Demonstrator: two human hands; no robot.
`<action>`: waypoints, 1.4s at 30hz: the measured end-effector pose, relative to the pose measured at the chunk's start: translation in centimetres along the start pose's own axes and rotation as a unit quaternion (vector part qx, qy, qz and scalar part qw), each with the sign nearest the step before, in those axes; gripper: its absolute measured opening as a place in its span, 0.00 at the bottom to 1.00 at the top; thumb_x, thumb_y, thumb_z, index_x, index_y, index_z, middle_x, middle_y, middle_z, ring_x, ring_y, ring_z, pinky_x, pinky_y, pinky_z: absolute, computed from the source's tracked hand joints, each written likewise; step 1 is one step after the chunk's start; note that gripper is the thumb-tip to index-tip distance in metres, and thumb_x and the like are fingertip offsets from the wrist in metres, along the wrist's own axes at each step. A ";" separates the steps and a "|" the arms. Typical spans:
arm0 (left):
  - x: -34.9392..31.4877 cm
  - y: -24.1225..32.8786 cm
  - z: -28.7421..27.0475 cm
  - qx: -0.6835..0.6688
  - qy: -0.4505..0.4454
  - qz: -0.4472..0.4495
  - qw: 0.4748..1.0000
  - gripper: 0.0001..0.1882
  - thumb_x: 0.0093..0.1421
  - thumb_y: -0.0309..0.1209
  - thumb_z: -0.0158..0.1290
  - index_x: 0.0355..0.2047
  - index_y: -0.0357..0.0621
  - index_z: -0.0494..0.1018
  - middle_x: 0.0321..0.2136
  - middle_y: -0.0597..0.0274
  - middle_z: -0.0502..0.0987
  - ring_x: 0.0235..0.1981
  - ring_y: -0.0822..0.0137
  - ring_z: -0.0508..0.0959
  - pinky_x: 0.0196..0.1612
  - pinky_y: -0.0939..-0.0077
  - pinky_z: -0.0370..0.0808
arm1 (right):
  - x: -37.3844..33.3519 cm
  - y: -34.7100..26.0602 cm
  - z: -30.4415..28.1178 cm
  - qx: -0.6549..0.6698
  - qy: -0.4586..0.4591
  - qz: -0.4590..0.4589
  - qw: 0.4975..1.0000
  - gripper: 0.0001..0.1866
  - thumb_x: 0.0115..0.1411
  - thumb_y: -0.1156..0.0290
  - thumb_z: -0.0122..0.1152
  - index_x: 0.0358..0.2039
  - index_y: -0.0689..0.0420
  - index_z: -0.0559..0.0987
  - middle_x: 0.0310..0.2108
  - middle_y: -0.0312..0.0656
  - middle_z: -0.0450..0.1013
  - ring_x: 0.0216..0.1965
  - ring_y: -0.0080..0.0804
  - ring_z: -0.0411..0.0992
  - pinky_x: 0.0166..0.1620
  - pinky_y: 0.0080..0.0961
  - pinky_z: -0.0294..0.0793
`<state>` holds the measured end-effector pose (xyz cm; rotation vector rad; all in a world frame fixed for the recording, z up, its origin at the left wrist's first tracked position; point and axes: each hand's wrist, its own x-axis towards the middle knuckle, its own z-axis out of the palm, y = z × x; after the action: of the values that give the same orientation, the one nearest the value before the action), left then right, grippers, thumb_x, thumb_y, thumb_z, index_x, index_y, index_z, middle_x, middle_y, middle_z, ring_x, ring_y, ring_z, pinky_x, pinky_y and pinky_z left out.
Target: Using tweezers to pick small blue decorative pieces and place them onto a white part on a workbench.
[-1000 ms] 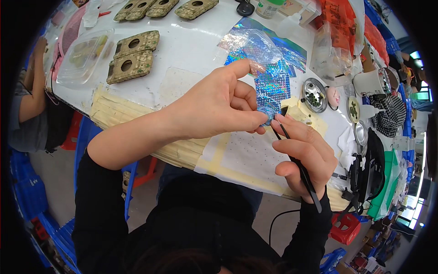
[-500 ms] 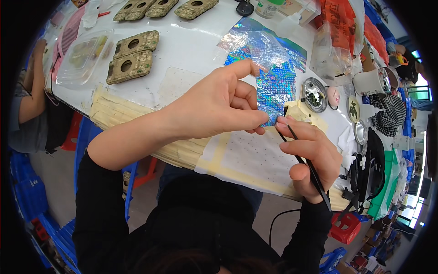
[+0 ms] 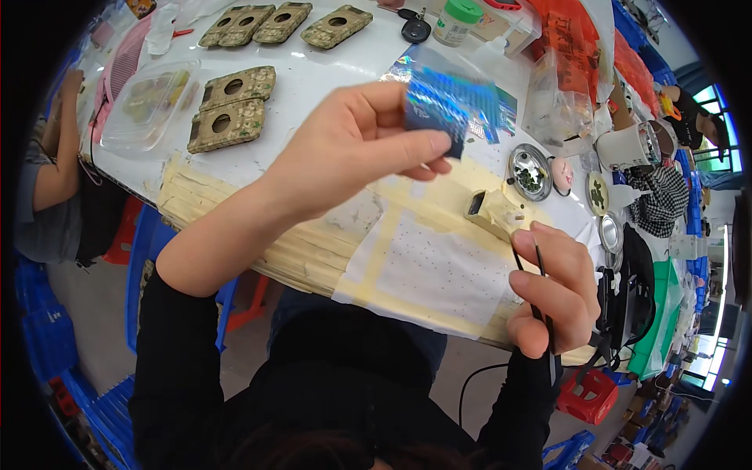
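Observation:
Pinched between the thumb and fingers of my left hand (image 3: 352, 145) is a shiny blue holographic plastic bag (image 3: 462, 98), raised above the table. My right hand (image 3: 560, 290) grips black tweezers (image 3: 551, 333) near the front edge; their tips point away from me and are apart, with nothing visible between them. Beyond the tips lies a small open box (image 3: 489, 215) wrapped in masking tape. Below my hands, a white sheet (image 3: 431, 270) dotted with tiny dark specks is taped down. Camouflage model tank hulls (image 3: 227, 125) with round holes lie at left.
A metal dish (image 3: 530, 172) of small dark green pieces stands right of the box. Clear plastic container (image 3: 145, 106) at left; green-lidded jar (image 3: 457, 23), orange-red bag (image 3: 576, 39) and white cup (image 3: 627, 146) toward the back and right. Another person's arm (image 3: 66, 129) shows at far left.
My left hand has lifted the bag up and leftward, away from the tweezers. My right hand has moved right and nearer to me, uncovering the taped box and more of the sheet.

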<state>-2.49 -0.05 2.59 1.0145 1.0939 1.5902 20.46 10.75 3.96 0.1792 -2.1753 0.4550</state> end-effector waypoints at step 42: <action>-1.0 -0.3 0.7 0.004 -0.075 -0.149 0.986 0.25 0.56 0.21 0.59 0.54 0.38 0.66 0.29 0.65 0.80 0.30 0.82 0.77 0.35 0.89 0.72 | -0.2 -1.0 2.4 -0.068 -0.082 0.054 0.993 0.22 0.47 0.48 0.70 0.30 0.55 0.81 0.32 0.41 0.78 0.31 0.39 0.76 0.33 0.30 0.78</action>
<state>-1.55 -0.87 2.38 0.9125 1.0911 1.2511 19.09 8.85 2.76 0.0251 -2.3774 0.3598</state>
